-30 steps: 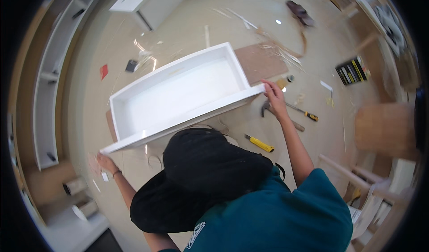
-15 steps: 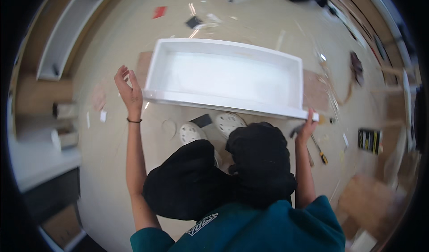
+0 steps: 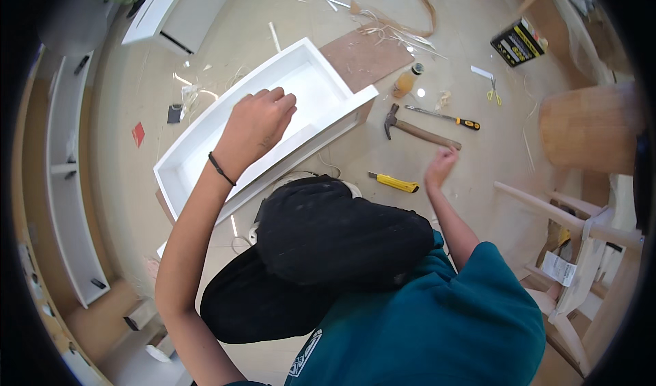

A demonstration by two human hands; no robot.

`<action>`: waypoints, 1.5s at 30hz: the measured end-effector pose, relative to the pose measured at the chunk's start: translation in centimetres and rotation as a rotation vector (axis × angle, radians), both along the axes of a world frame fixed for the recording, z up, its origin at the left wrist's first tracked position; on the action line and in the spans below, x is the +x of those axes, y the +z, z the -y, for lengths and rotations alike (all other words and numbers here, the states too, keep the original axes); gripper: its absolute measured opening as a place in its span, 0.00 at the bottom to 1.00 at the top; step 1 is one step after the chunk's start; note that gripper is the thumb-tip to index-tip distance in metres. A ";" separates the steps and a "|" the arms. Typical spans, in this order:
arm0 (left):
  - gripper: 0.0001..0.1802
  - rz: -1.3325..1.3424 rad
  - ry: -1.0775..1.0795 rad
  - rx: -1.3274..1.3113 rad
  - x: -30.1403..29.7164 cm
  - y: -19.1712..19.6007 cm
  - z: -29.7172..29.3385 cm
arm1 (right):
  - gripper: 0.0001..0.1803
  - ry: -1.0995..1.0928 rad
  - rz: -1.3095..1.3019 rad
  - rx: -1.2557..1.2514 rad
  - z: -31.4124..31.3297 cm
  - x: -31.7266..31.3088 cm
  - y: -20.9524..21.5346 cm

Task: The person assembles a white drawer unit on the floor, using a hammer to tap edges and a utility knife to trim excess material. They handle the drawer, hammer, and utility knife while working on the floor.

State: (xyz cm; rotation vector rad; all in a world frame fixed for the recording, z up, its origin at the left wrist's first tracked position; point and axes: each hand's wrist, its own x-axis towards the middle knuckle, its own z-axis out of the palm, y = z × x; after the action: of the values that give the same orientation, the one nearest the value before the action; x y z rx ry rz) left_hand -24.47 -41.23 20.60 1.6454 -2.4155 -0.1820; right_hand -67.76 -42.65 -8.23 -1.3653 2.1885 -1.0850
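White rectangular open-topped box sits on a flat brown board on the glossy beige floor; probably stiff, bulky, slick, so take both end walls. Left hand curled over it, right hand curled near the wooden-handled claw hammer, can't tell if either grip holds anything. Hammer and yellow plastic cutter clutter the right side.

Beneath your left grip, the box is white. Left of your right grip, the utility knife is yellow; beyond that grip, the hammer has a brown handle, the screwdriver a black-and-yellow one. Your shirt is teal.
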 end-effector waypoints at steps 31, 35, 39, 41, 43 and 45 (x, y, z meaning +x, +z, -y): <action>0.22 -0.345 0.387 0.347 -13.3 -10.9 8.1 | 0.18 -0.423 -0.647 0.398 -5.0 -10.9 -8.4; 0.20 -0.305 0.380 0.274 -13.7 -10.8 8.0 | 0.18 -0.427 -0.659 0.371 -5.0 -11.0 -8.6; 0.19 -0.245 0.381 0.237 -14.0 -10.9 8.0 | 0.18 -0.435 -0.626 0.378 -5.0 -11.0 -8.7; 0.19 -0.242 0.367 0.223 -14.0 -11.0 8.0 | 0.18 -0.424 -0.660 0.375 -5.0 -11.0 -8.6; 0.18 -0.235 0.355 0.201 -14.0 -11.1 8.1 | 0.18 -0.420 -0.664 0.371 -5.0 -11.0 -8.6; 0.18 -0.224 0.344 0.178 -14.0 -11.2 8.1 | 0.18 -0.422 -0.639 0.362 -5.0 -11.0 -8.6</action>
State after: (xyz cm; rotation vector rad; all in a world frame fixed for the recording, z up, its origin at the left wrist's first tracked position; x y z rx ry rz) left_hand -38.48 -49.36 9.40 1.9673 -1.9676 -0.5061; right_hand -78.79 -37.64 -16.79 -1.2202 3.0438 -0.3276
